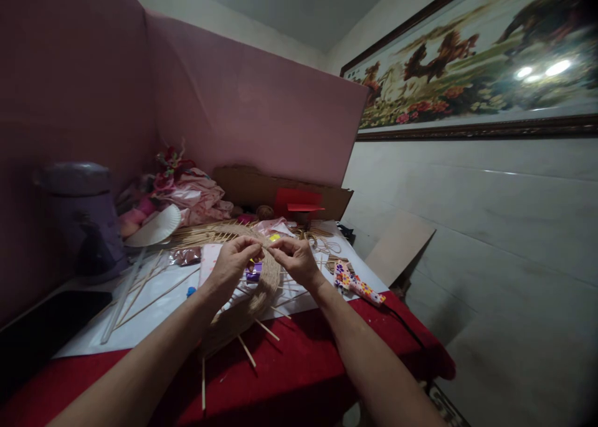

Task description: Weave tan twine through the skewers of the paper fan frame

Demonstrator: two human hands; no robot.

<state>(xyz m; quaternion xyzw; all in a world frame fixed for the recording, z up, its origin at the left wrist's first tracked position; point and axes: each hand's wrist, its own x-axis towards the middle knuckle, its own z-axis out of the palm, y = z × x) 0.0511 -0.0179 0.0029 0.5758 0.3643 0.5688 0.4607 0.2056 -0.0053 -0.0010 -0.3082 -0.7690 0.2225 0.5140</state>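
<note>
A ring of tan jute twine woven around thin wooden sticks lies in front of me, with stick ends jutting out over the table's front edge. My left hand is closed in a pinch at the ring's far side. Opposite it, my right hand is also pinched shut, the fingertips of both almost meeting. The twine appears to be between the fingers of both hands, though the exact strand is hard to make out. Behind the hands, inside the ring, a purple object shows partly.
Loose sticks and a clear rod lie left on white paper. A purple thermos, white fan and dark flat object stand or lie farther left. At right rests a flower-patterned glue gun with a black cord. Cardboard leans behind.
</note>
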